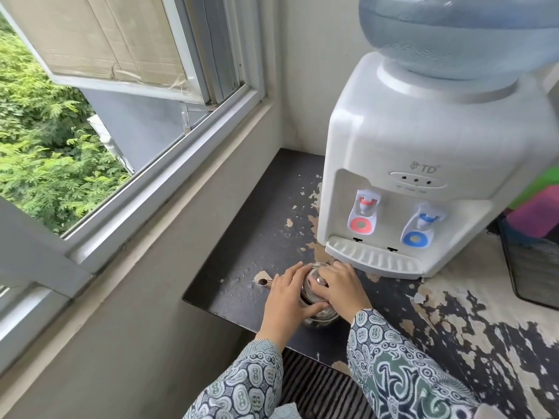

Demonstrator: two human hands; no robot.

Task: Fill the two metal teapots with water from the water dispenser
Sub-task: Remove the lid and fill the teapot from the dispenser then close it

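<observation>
— Looking at the lower middle of the frame, what are the hands doing?

— Both are on a metal teapot point(317, 300) standing on the dark bench point(260, 237), whose paint is peeling. The left hand point(286, 297) wraps the pot's left side, fingers point(295, 272) curled over the top and the thumb across the front. The right hand point(343, 287) sits on the right side, its fingers gripping the lid knob point(317, 281).

— Where is the pot relative to the water dispenser point(423, 164)?

— Just in front of the drip tray point(373, 258), down and left of it, not under either tap. The red tap point(364, 211) is left of the blue tap point(422, 226), and a blue water bottle point(459, 31) sits on top at the upper right.

— Is a second teapot visible?

— A small shiny metal piece point(263, 282) pokes out left of the left hand; I cannot tell what it belongs to.

— Anything else?

— An open window point(115, 55) fills the upper left, with green foliage point(39, 140) outside. A black mesh basket point(532, 267) stands at the right edge.
</observation>
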